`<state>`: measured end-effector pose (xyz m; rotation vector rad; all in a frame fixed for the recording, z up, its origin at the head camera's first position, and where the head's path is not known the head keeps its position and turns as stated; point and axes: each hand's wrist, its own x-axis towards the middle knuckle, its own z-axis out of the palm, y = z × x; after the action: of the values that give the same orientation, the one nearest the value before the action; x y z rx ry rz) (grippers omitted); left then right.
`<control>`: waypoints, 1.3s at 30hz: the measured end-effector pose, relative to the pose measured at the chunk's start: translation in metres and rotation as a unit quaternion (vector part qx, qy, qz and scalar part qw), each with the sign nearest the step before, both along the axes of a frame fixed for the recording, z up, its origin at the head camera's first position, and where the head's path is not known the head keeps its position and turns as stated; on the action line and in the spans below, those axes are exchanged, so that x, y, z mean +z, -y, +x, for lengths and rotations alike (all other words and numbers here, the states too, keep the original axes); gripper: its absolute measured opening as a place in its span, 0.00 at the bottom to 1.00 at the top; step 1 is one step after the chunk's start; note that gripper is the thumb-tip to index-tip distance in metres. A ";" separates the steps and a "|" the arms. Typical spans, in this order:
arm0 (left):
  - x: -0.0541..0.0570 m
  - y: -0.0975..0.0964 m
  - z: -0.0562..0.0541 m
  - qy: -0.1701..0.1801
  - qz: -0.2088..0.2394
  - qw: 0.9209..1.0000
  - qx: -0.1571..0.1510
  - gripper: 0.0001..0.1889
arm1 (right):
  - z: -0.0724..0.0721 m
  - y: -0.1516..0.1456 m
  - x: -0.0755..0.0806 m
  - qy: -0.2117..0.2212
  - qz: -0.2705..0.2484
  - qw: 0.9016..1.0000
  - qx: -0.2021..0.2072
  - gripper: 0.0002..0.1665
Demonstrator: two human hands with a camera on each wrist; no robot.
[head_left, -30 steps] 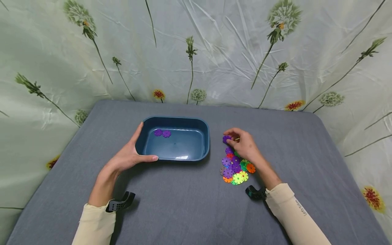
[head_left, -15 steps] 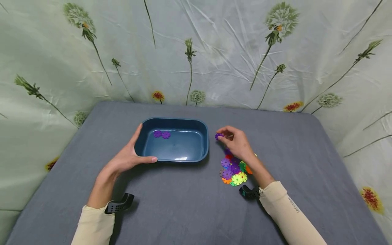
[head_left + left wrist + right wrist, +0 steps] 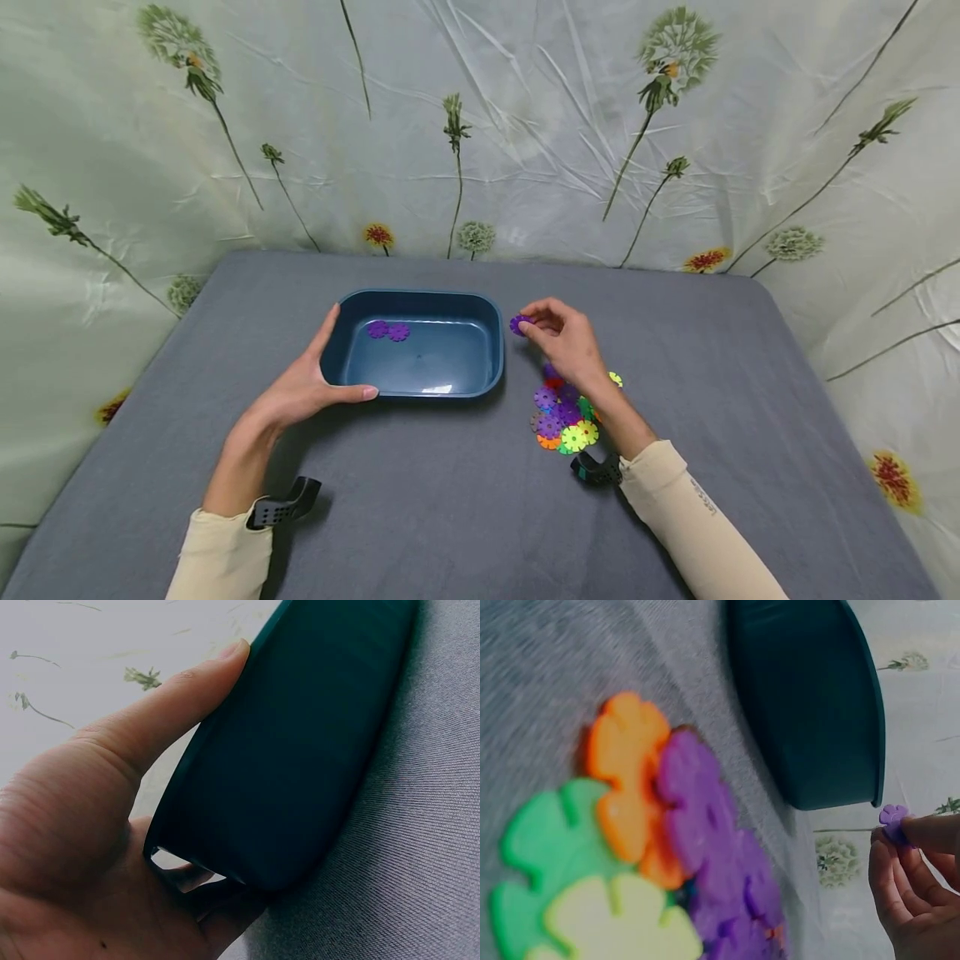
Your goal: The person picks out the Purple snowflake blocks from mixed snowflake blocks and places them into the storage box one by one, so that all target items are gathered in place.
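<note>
Left hand grips blue tray; purple disc pinched in right hand
The disc, just right of the tray (likely light, stiff, rather slick), should handle best when held by its notched edge.

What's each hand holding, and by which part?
Right hand: a purple flower disc, pinched at one edge between thumb and fingers. Left hand: the blue tub, gripped around its left end, thumb at the near rim.
</note>
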<state>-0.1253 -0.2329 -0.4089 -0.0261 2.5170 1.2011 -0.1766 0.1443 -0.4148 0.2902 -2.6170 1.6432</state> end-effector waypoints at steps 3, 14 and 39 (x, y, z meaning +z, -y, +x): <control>0.000 0.000 0.000 -0.001 0.000 1.000 0.000 0.74 | 0.000 0.003 0.003 -0.004 -0.017 1.000 0.004 0.09; 0.001 -0.001 0.000 -0.005 0.003 1.000 -0.002 0.74 | 0.001 0.013 0.007 -0.032 -0.052 0.998 0.019 0.10; 0.003 0.000 0.001 -0.011 0.000 1.000 -0.006 0.74 | -0.007 0.046 0.011 -0.046 -0.044 0.997 0.045 0.11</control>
<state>-0.1240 -0.2333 -0.4056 0.0025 2.5328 1.2039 -0.1834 0.0984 -0.4034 0.4744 -2.4926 1.7219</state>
